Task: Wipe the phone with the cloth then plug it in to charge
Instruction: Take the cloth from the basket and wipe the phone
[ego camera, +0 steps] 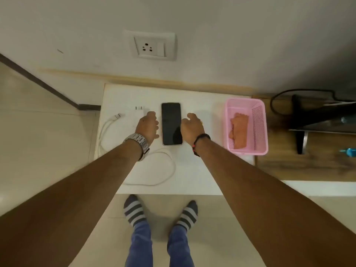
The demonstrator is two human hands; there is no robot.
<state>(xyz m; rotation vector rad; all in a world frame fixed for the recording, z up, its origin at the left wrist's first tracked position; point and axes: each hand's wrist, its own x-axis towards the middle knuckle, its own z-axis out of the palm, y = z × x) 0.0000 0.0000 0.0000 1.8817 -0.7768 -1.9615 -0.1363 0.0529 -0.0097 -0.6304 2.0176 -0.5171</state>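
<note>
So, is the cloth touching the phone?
Apart. The head view shows the cloth lying inside the pink basket, with bare table between basket and phone.

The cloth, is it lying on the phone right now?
No, the cloth lies inside the pink basket, well to the right of the phone.

I see a black-screened phone (171,123) on the white table (194,170), an orange cloth (238,130) in a pink basket (260,130), white charger (137,112), grey-striped socks (134,210).
</note>
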